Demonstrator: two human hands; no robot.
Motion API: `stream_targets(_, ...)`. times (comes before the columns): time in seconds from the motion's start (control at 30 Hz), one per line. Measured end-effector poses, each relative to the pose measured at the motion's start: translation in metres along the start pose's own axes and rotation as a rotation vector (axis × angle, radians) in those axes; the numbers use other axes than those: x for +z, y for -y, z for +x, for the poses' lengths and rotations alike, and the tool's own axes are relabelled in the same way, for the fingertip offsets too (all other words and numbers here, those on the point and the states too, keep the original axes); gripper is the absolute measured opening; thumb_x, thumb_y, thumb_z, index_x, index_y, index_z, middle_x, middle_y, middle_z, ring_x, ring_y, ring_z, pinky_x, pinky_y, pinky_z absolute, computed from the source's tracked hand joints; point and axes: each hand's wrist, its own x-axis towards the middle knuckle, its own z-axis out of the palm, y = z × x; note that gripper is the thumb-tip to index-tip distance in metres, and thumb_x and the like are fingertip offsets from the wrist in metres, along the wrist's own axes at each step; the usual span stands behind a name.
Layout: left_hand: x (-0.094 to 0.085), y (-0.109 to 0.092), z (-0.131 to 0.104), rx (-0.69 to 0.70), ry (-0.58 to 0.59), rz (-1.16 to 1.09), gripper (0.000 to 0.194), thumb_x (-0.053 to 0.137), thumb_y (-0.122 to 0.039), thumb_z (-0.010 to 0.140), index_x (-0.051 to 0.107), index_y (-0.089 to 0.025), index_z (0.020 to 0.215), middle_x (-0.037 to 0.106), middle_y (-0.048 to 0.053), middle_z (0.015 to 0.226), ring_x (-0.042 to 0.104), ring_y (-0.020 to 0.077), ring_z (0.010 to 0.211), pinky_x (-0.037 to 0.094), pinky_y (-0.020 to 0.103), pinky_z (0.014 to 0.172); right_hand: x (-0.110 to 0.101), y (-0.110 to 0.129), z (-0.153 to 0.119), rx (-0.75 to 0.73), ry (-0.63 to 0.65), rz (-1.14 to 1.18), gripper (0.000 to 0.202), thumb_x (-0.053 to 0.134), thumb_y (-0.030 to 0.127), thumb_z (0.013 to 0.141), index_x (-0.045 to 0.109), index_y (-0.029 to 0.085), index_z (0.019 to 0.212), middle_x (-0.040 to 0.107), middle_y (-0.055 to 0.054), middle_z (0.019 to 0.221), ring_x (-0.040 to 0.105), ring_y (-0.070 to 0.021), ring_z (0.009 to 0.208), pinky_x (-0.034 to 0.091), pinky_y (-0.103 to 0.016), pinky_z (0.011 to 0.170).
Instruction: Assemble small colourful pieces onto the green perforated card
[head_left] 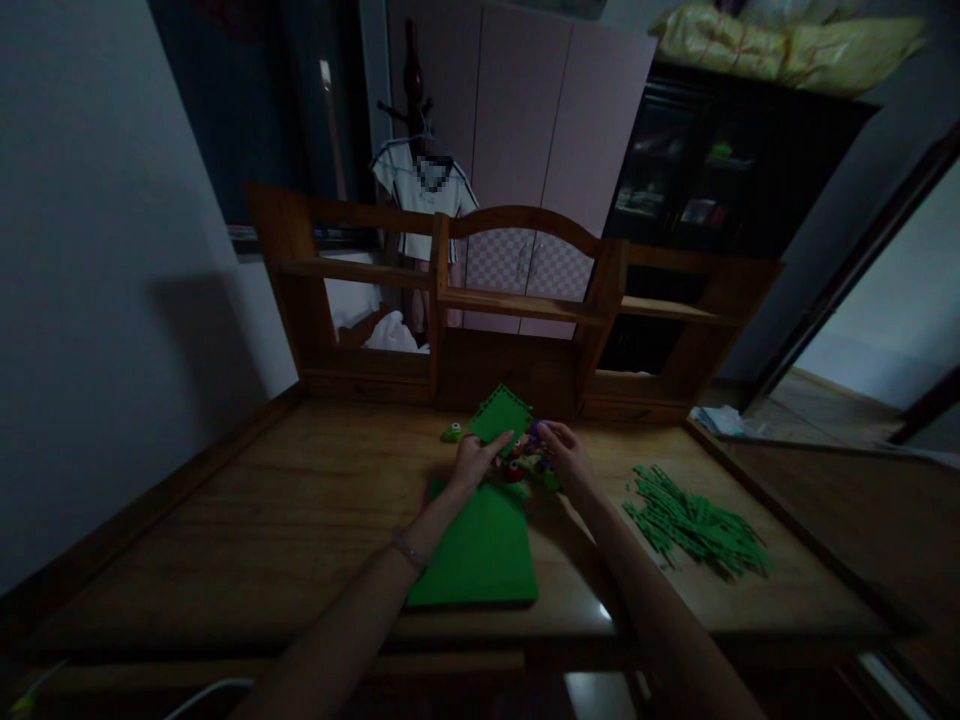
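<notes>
My left hand [474, 462] grips a green sheet [499, 412] with small notches or holes along its edges, the thumb lying on its face. To its right, my right hand [568, 455] has its fingers pinched at a small purple piece [535, 433] beside the sheet. Below and between the hands lie small colourful pieces with eye-like spots, among them a red one [513, 471] and a green one [551, 481]. Another small green piece with an eye [453, 432] rests left of the sheet. A stack of green sheets [484, 550] lies under my left wrist, near the front edge.
A loose heap of thin green strips [697, 525] covers part of the wooden table [247, 500] on the right. A wooden shelf unit [517, 305] stands along the back edge. Some white paper or plastic [724, 420] lies at the back right, beyond the table's raised edge.
</notes>
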Motion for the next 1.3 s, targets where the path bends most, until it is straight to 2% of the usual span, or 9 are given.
stream_targets(0.23, 0.000, -0.001, -0.002, -0.013, -0.012, 0.020, 0.047, 0.065, -0.056, 0.064, 0.052, -0.015, 0.044, 0.048, 0.000, 0.038, 0.042, 0.0098, 0.036, 0.032, 0.023, 0.041, -0.001, 0.001, -0.003, -0.007, -0.015, -0.067, 0.031, 0.070, 0.043, 0.066, 0.065, 0.022, 0.088, 0.068, -0.002, 0.086, 0.063, -0.0169, 0.075, 0.049, -0.028, 0.070)
stream_targets(0.57, 0.000, 0.003, 0.000, 0.026, 0.007, -0.004, 0.046, 0.064, -0.056, 0.064, 0.056, -0.013, 0.049, 0.053, 0.002, 0.044, 0.046, 0.0104, 0.039, 0.034, 0.022, 0.043, 0.000, 0.002, -0.002, 0.069, -0.024, 0.057, 0.034, 0.072, 0.042, 0.066, 0.065, 0.021, 0.092, 0.066, -0.003, 0.088, 0.064, -0.0150, 0.072, 0.051, -0.029, 0.071)
stream_targets(0.77, 0.000, 0.004, 0.000, 0.073, -0.014, -0.006, 0.045, 0.065, -0.055, 0.065, 0.054, -0.015, 0.047, 0.053, 0.001, 0.044, 0.047, 0.0105, 0.041, 0.037, 0.023, 0.047, 0.004, 0.004, -0.003, 0.045, 0.033, 0.072, 0.040, 0.077, 0.036, 0.059, 0.064, 0.022, 0.095, 0.067, -0.003, 0.092, 0.063, -0.0180, 0.081, 0.050, -0.032, 0.078)
stream_targets(0.9, 0.000, 0.005, 0.000, 0.052, -0.040, 0.023, 0.045, 0.065, -0.055, 0.064, 0.054, -0.015, 0.046, 0.053, 0.001, 0.043, 0.046, 0.0107, 0.039, 0.036, 0.023, 0.044, 0.003, 0.003, -0.006, 0.040, 0.057, 0.034, 0.041, 0.077, 0.033, 0.060, 0.064, 0.023, 0.098, 0.067, -0.003, 0.092, 0.063, -0.0178, 0.080, 0.049, -0.034, 0.078)
stream_targets(1.3, 0.002, -0.009, -0.008, 0.064, -0.091, 0.026, 0.047, 0.066, -0.054, 0.064, 0.050, -0.015, 0.044, 0.050, 0.001, 0.041, 0.046, 0.0105, 0.039, 0.036, 0.023, 0.045, 0.003, 0.002, -0.002, 0.064, 0.045, 0.144, 0.040, 0.079, 0.033, 0.056, 0.060, 0.024, 0.090, 0.066, -0.002, 0.092, 0.064, -0.0185, 0.083, 0.050, -0.032, 0.078)
